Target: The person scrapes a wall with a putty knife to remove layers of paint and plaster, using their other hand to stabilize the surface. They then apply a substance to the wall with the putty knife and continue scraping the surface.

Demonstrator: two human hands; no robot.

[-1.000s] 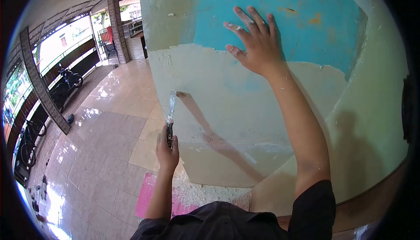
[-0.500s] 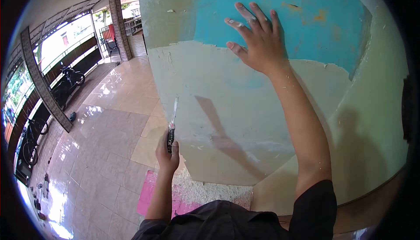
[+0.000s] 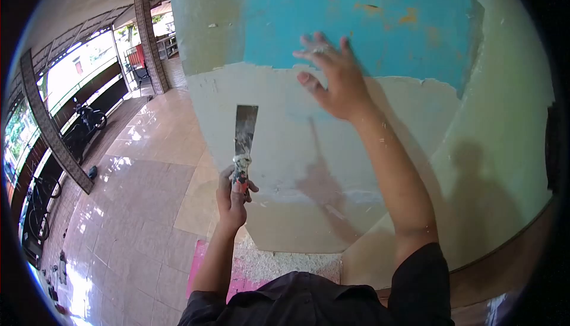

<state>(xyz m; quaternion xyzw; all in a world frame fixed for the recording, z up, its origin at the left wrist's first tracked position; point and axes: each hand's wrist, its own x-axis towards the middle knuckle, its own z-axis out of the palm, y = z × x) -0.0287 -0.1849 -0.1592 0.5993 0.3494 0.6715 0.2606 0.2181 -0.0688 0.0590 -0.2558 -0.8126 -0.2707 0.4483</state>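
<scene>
My left hand [image 3: 234, 198] is wrapped round the handle of a putty knife [image 3: 244, 133]. Its flat metal blade points up, broad face toward me, with whitish residue near the handle. Behind it stands a wall [image 3: 285, 103] with a pale, scraped lower part and a ragged edge below turquoise paint [image 3: 291, 17]. My right hand [image 3: 338, 79], slightly blurred, is at the turquoise paint's lower border with fingers spread and nothing in them. White dust marks its fingers. Small flecks stick to the right forearm.
Pale scrapings [image 3: 279, 263] lie heaped on a pink sheet [image 3: 199, 260] at the wall's foot. Glossy floor tiles [image 3: 136, 207] stretch away on the left, past pillars [image 3: 151, 47], a motorcycle [image 3: 86, 121] and a bicycle [image 3: 41, 207]. An adjoining greenish wall [image 3: 493, 165] stands right.
The putty knife has turned from edge-on to show its broad face, and its blade stands higher. My right hand has come down from the turquoise area toward its lower border.
</scene>
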